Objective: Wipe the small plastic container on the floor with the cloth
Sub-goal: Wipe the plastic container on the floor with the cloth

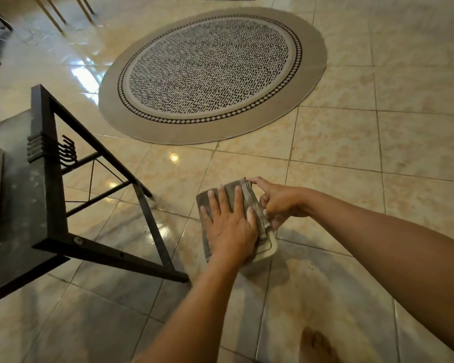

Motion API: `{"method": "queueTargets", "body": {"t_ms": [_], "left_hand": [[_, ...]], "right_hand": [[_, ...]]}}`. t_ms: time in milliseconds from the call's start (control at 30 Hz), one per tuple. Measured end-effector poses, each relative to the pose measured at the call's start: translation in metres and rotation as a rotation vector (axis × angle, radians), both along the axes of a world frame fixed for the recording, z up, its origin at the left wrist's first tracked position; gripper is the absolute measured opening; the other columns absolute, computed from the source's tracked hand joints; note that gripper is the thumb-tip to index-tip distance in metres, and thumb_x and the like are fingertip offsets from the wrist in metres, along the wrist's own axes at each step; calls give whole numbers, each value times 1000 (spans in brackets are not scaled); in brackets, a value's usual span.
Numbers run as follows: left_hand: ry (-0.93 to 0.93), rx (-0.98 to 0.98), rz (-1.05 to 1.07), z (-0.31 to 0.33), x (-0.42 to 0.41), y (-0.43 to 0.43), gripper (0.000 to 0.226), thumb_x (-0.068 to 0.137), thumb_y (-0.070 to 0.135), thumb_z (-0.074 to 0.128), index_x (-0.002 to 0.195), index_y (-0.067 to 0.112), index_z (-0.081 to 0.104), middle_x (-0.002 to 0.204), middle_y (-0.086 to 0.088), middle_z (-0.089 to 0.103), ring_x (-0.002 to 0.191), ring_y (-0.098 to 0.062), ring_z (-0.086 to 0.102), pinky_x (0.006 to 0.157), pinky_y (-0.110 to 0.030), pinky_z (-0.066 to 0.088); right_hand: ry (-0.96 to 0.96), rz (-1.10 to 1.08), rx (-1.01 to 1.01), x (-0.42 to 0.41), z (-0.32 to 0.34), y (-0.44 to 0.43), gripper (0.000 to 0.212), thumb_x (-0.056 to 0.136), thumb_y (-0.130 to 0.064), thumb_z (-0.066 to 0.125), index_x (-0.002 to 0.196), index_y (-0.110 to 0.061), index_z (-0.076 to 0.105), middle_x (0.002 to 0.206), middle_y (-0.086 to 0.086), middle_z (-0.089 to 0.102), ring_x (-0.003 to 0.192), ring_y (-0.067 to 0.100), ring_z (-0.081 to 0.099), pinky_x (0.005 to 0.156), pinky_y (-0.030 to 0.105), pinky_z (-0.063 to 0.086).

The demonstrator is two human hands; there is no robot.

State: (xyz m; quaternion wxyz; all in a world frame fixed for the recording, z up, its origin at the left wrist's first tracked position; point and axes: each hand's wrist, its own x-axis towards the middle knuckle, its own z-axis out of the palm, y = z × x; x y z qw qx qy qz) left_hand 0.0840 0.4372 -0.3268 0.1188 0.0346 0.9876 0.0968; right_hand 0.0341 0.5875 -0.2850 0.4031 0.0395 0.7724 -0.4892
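We are mid-wipe: our left hand (227, 226) presses flat the grey cloth (243, 195) over the small plastic container (269, 248) on the tiled floor (351, 153) (near the round rug (212, 74)), our right hand (278, 203) pinching its side; next we judge a steady rub across the top.

The floor (325, 158) is glazed tile, beige and mottled, glossy enough to throw back bright spots of light, with thin dark grout lines. The rug (212, 74) looks like flat-woven fabric, matt, with a plain grey border around a speckled middle. The counter (19, 195) has a dark, dull top with pale scuffs, and its frame (55, 179) is black painted metal, matt and slightly worn. The cloth (249, 203) is grey, soft and napped, without shine. The container (271, 248) is pale, smooth plastic with a faint sheen.
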Motion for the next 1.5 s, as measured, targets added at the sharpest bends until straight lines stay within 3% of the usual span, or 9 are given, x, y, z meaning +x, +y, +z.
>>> {"method": "queueTargets", "body": {"t_ms": [300,433,600,700,800,967,1100,1333,1500], "left_hand": [[70,51,-29,-10,48,2,65,100,53,7,155,30,-18,161,-6,-31,146,-27,-33,120,-53,-11],[99,49,-1,-16,97,9,63,102,54,13,159,27,12,167,-10,5,154,-32,2,116,-52,7],[104,106,-40,-12,54,-7,63,97,52,5,155,36,-15,161,0,-29,146,-20,-33,122,-51,-9],[110,86,-184,-8,25,-19,63,98,53,5,155,37,-13,163,-1,-26,147,-19,-33,123,-48,-7],[117,78,-317,-12,8,-34,60,101,54,11,156,38,-9,164,2,-22,147,-16,-32,124,-45,-6],[107,53,-463,-9,-4,-46,60,103,56,14,157,40,-8,164,6,-24,144,-10,-36,122,-40,-12],[109,26,-480,-9,-7,-46,59,104,56,13,157,41,-8,164,8,-21,146,-11,-33,122,-43,-12],[72,68,-273,3,4,-25,69,94,58,-12,158,32,-6,162,6,-24,148,-22,-29,124,-48,-5],[87,104,-203,2,8,-20,59,103,48,10,159,32,1,162,7,-17,149,-21,-23,122,-43,-11]], "right_hand": [[10,2,-32,-1,-1,2,104,80,24,50,151,-43,15,86,12,53,67,24,63,70,53,62],[20,-15,-42,1,-2,4,100,82,25,48,152,-41,18,84,10,48,66,21,58,67,50,63],[49,-168,-48,12,-4,10,98,86,20,52,151,-42,13,92,12,51,70,23,66,72,52,63],[32,-233,-7,13,-2,21,89,90,10,58,150,-39,16,99,14,56,79,26,67,69,45,63],[237,-155,260,-9,3,41,54,96,-12,60,144,-21,38,99,7,58,81,22,61,67,36,53],[451,-8,332,-50,6,40,41,99,-15,49,139,-25,51,114,0,59,108,21,57,85,32,42],[395,178,343,-60,-1,30,41,96,-9,52,135,-22,56,108,1,60,82,12,59,73,29,47],[275,-248,129,-31,-20,44,46,91,5,57,134,-10,56,86,9,54,76,21,55,66,35,53],[213,-454,138,-2,-26,25,45,93,1,60,134,-16,53,91,9,54,77,21,61,67,38,63]]}}
